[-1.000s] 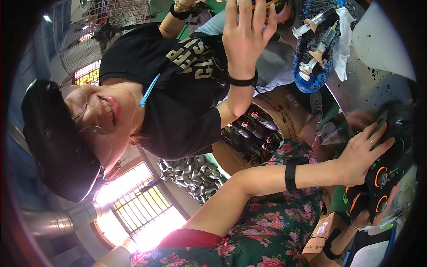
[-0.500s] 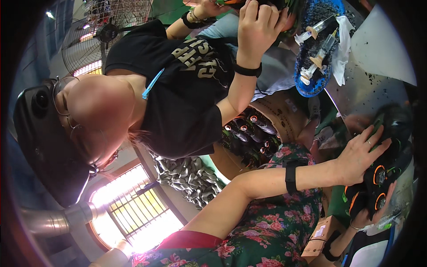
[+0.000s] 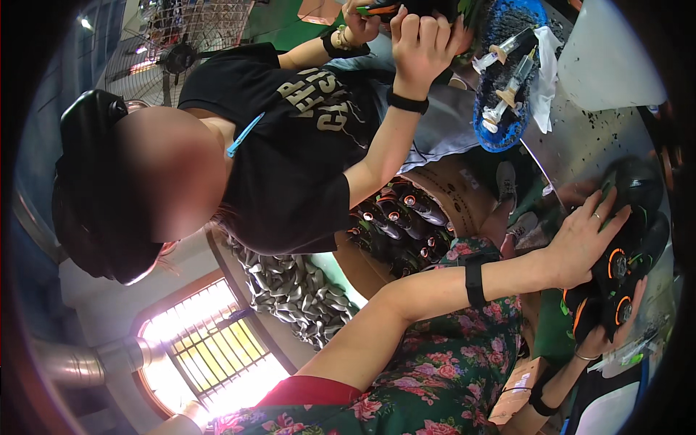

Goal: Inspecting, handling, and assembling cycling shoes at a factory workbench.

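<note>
Far left: a co-worker in a black cap and black T-shirt, leaning in, with a wire-caged fan behind. Low at the left, a bright barred window.

Toward the middle, a heap of grey pieces, and just right of it an open carton packed with black shoes with orange spots. At the far top centre, both of the co-worker's hands closed round a dark item with orange and green on it; a black band on each wrist.

Near, along the lower edge, a green flowered garment. From it, a bare forearm with a black wristband stretching right to the left hand. Grip wide open, fingers spread and laid flat on top of the black shoe, with a ring on one finger.

Far right top: a blue basket with syringe-like tubes and a white cloth, standing on the grey speckled surface.

At the right edge, the black shoe with orange rings, lying on that surface among other dark shoes. Below it, the right hand, bracelet at the wrist, grip curled up round the shoe's near side from underneath, partly hidden by the shoe.
</note>
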Demonstrator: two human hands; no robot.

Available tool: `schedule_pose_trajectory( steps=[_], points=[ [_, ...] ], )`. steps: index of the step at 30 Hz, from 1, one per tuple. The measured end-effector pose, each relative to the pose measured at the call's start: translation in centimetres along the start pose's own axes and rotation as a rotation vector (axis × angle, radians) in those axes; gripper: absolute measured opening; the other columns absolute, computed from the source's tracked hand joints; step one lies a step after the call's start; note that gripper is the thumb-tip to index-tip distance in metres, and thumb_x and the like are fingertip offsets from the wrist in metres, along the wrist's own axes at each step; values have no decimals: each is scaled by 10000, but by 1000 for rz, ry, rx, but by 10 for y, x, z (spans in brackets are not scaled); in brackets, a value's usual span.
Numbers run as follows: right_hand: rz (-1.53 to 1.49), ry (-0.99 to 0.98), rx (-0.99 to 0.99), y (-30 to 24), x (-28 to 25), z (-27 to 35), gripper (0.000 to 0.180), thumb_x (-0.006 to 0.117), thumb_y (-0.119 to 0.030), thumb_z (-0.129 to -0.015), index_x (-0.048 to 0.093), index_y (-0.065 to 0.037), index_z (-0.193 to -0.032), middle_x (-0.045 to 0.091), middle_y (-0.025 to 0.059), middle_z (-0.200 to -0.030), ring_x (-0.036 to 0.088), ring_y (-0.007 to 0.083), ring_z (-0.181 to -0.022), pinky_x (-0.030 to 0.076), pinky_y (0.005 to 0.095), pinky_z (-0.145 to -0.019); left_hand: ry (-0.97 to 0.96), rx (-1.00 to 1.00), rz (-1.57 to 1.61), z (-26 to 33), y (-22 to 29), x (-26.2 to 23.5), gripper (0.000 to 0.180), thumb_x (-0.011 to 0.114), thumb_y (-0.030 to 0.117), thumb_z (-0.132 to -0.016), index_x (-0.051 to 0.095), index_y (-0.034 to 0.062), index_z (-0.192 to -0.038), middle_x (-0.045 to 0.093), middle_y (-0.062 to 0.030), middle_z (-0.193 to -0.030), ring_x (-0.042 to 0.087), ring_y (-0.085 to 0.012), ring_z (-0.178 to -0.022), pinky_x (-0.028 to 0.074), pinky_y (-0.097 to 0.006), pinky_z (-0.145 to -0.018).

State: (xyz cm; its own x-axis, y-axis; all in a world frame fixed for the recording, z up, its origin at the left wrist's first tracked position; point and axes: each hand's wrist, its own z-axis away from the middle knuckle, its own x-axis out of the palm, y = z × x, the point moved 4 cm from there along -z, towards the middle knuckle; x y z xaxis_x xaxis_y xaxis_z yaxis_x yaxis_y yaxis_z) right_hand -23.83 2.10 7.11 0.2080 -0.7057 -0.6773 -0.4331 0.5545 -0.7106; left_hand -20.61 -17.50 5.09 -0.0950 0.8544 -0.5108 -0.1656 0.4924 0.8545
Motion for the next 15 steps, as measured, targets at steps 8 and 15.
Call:
schedule_pose_trajectory(
  steps=[8,15],
  points=[
    [-91,39,9,-3,1,0,516,422,-231,-992,445,126,-1365,467,253,-1426,462,398,-1314,327,466,-1115,-42,6,-25,-1,-1,2,1217,833,7,-414,249,38,-1481,219,-315,-1512,311,-488,-1358,376,-504,-1085],
    [-27,-132,78,2,-8,-8,687,429,-395,-950,380,105,-1418,385,259,-1482,385,397,-1375,286,479,-1136,-65,11,-28,-2,1,-3,1220,833,11,-415,240,25,-1482,222,-328,-1507,309,-491,-1360,371,-500,-1091]
  ],
)
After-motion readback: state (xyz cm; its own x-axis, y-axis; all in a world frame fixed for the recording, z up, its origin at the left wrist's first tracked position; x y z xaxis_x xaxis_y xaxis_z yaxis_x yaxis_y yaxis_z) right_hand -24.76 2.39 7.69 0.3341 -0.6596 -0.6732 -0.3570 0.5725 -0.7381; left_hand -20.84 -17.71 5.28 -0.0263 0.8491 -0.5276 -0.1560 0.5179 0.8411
